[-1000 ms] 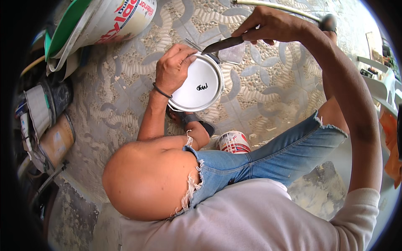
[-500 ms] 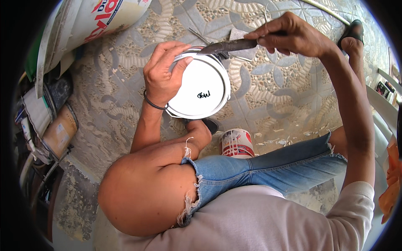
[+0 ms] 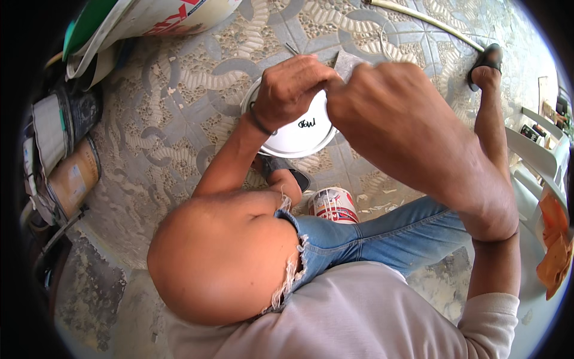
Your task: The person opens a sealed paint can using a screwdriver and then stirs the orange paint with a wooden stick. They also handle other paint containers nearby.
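A round white bucket lid (image 3: 293, 142) with a black handwritten mark lies beyond my knees. My left hand (image 3: 293, 90), with a dark band at the wrist, is above the lid's far part, its fingers closed and meeting my right hand. What they pinch, if anything, is hidden. My right hand (image 3: 388, 99) is curled into a fist beside it, smeared by motion and large in view. The dark-bladed knife it held half a second ago is hidden behind the hands. Under the lid's far right side, a grey flat piece (image 3: 350, 63) shows on the floor.
A small red-and-white paint can (image 3: 333, 205) stands near my leg. A large white bucket (image 3: 173, 18) leans in at the upper left. Used containers (image 3: 75, 179) crowd the left. A pale hose (image 3: 427, 21), another person's foot (image 3: 487, 66) and a white plastic chair (image 3: 541, 155) are at right.
My right hand has come down and nearer, taking the knife out of sight. My left hand has shifted right from the lid's left rim, its fingers now closed against the right hand.
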### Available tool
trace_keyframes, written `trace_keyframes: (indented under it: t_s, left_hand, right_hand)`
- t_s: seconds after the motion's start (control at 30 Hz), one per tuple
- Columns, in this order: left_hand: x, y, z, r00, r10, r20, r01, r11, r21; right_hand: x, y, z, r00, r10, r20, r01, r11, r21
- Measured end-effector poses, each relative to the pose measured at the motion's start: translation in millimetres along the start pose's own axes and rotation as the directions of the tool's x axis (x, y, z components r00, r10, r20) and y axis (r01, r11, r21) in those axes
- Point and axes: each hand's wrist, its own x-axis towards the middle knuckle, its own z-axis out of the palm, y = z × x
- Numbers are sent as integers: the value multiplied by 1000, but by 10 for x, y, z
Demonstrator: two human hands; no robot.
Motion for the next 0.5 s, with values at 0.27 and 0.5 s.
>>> trace_keyframes:
  t_s: [0.27,0.5]
  left_hand:
    - [-151,-109,-13,998,17,64,-12,997,-76]
    - [-104,-150,71,983,-183,2,182,979,-92]
  right_hand:
    - [52,-486,129,960,97,263,-28,967,-253]
    - [224,446,195,991,-99,90,105,992,-67]
